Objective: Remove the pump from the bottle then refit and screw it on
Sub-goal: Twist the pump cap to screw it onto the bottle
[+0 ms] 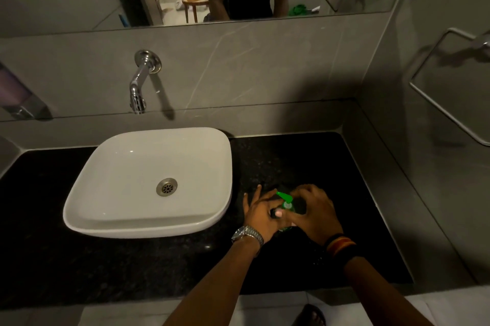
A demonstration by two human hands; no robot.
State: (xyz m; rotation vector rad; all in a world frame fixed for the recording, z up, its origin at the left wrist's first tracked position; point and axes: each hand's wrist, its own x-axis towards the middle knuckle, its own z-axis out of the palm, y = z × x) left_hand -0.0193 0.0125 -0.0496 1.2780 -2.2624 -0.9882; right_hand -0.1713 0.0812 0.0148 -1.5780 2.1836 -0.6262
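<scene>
Hands close together on a small green translucent plastic bottle (288,209) standing on the black speckled stone counter (159,267), right of the white square ceramic basin (100,166). The left hand (261,210) wraps the body; the right hand (314,213) curls around the bright green plastic pump (284,197). A slack left-hand grip could let the bottle spin or tip, likely spilling. The bottle sits between both palms, largely hidden.
</scene>
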